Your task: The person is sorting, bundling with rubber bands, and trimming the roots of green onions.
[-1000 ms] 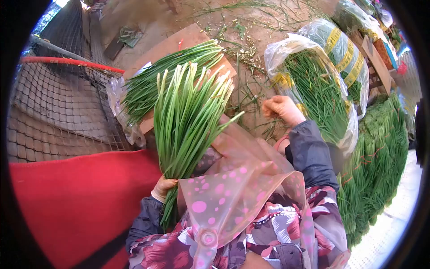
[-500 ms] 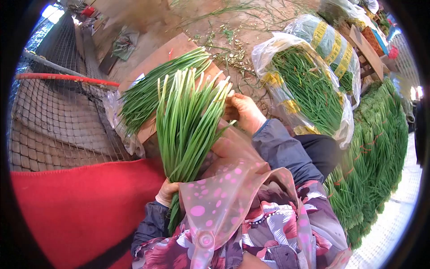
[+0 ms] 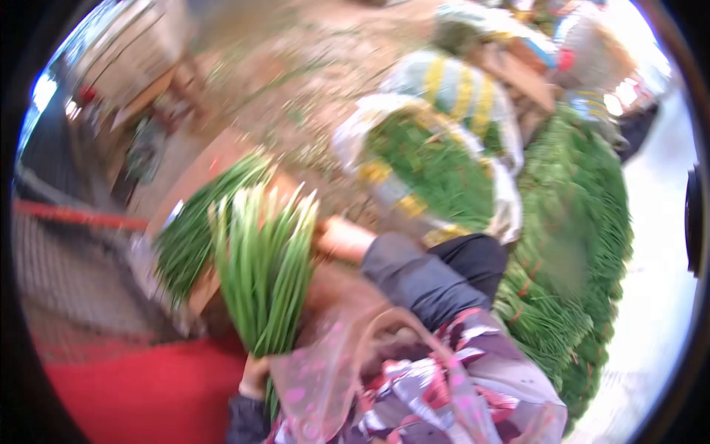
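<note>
My left hand point(image 3: 255, 376) is wrapped around the lower, green end of a bunch of garlic chives point(image 3: 262, 281), whose pale ends fan out away from me. At the right edge of those pale ends is my right hand point(image 3: 344, 238); its fingers are blurred and partly hidden by the stalks. A second pile of chives point(image 3: 200, 229) lies just beyond, on a brown board point(image 3: 222, 154). A see-through apron with pink dots point(image 3: 318, 377) covers my lap below the bunch.
To the right stands an open plastic bag point(image 3: 347, 140) of loose greens, with a yellow-taped bag point(image 3: 414, 74) behind it. A long stack of tied green bundles point(image 3: 569, 244) runs along the right. Red cloth point(image 3: 148, 392) and netting point(image 3: 89, 281) lie left. Scraps litter the ground point(image 3: 296, 96).
The camera view has turned to the right, so the scene sits further left and is blurred. My left hand still holds the bunch; my right hand remains beside its pale ends.
</note>
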Motion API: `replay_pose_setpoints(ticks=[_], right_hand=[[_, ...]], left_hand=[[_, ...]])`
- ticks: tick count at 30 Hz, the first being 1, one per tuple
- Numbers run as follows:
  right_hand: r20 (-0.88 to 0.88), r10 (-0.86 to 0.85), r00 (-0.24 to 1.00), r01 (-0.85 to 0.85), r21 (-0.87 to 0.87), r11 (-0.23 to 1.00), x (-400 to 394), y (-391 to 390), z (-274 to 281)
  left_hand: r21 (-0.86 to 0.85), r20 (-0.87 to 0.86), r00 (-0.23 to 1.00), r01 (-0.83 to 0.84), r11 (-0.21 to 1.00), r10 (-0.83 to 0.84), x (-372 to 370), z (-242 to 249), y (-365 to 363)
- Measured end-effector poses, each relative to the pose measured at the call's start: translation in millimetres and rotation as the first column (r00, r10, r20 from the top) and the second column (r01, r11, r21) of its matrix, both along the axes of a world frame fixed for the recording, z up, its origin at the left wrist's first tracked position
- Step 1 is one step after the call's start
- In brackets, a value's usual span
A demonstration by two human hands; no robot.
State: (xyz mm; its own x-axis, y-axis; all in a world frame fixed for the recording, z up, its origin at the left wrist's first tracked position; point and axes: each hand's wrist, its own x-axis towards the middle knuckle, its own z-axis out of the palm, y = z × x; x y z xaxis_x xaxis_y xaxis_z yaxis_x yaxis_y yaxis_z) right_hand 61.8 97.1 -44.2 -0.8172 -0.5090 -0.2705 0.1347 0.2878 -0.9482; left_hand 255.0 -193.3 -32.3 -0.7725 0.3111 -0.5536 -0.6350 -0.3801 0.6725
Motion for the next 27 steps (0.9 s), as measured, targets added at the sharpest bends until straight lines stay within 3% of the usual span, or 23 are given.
replay_pose_setpoints(ticks=[1, 2, 5, 8, 9, 11, 12, 13, 14, 15, 17, 18, 19, 21, 23, 27], right_hand=[[-0.348, 0.199, 0.916, -0.155, 0.150, 0.977, -7.9, -1.6, -27.7], [-0.013, -0.030, 0.999, 0.030, 0.052, 0.998, 3.2, -5.0, -4.3], [0.178, -0.140, 0.974, 0.187, -0.284, 0.940, 10.9, -0.9, -2.2], [0.452, -0.161, 0.877, 0.357, -0.391, 0.848, 11.2, 2.0, 1.1], [0.434, -0.172, 0.884, 0.354, -0.383, 0.853, 2.6, 15.2, 0.5], [0.538, -0.290, 0.792, 0.596, -0.574, 0.562, -7.0, 44.8, 9.1], [0.557, -0.390, 0.733, 0.676, -0.533, 0.509, -11.4, 59.8, 20.4], [0.514, -0.347, 0.784, 0.615, -0.566, 0.550, -17.4, 87.5, 17.5], [0.338, -0.429, 0.838, 0.524, -0.277, 0.805, -28.6, 100.1, 10.3], [0.146, -0.426, 0.893, 0.417, 0.090, 0.904, -33.5, 106.7, 5.4], [0.002, -0.219, 0.976, 0.198, 0.422, 0.885, -15.2, 87.5, 27.8], [0.158, -0.211, 0.965, 0.191, 0.136, 0.972, -13.9, 75.8, 12.2], [0.284, -0.117, 0.952, 0.160, -0.133, 0.978, 3.5, 58.4, 43.4], [0.335, -0.081, 0.939, 0.229, -0.432, 0.872, 24.0, 16.7, 50.7], [0.440, -0.188, 0.878, 0.402, -0.468, 0.787, 16.2, -2.5, 17.7], [0.453, -0.272, 0.849, 0.473, -0.424, 0.772, 13.2, -4.0, 4.3]], left_hand=[[-0.045, -0.034, 0.999, 0.012, 0.999, -0.013, -6.5, -3.8, 1.9], [-0.095, -0.073, 0.997, 0.029, 0.995, -0.036, -19.3, -4.9, 9.9], [-0.242, -0.170, 0.975, 0.100, 0.965, -0.144, -47.1, -0.4, 35.6], [-0.347, -0.252, 0.937, 0.146, 0.926, -0.243, -65.9, 3.1, 51.1], [-0.373, -0.272, 0.924, 0.158, 0.914, -0.270, -69.3, 3.7, 53.6], [-0.406, -0.305, 0.902, 0.167, 0.899, -0.305, -75.1, 4.8, 56.6], [-0.418, -0.320, 0.892, 0.170, 0.892, -0.319, -76.2, 4.9, 56.3], [-0.428, -0.335, 0.882, 0.171, 0.888, -0.331, -77.5, 5.7, 56.9], [-0.438, -0.345, 0.874, 0.172, 0.882, -0.341, -78.8, 5.8, 57.8], [-0.449, -0.354, 0.866, 0.175, 0.876, -0.354, -79.3, 5.0, 57.6], [-0.463, -0.377, 0.850, 0.172, 0.870, -0.369, -81.5, 4.1, 58.1], [-0.465, -0.380, 0.847, 0.173, 0.868, -0.372, -82.9, 4.2, 57.7], [-0.471, -0.384, 0.843, 0.173, 0.865, -0.377, -82.8, 3.6, 57.1], [-0.483, -0.391, 0.836, 0.170, 0.859, -0.385, -82.3, 4.3, 56.8], [-0.497, -0.400, 0.826, 0.169, 0.851, -0.398, -82.9, 4.4, 56.1], [-0.517, -0.417, 0.807, 0.168, 0.839, -0.418, -83.4, 3.4, 54.7]])
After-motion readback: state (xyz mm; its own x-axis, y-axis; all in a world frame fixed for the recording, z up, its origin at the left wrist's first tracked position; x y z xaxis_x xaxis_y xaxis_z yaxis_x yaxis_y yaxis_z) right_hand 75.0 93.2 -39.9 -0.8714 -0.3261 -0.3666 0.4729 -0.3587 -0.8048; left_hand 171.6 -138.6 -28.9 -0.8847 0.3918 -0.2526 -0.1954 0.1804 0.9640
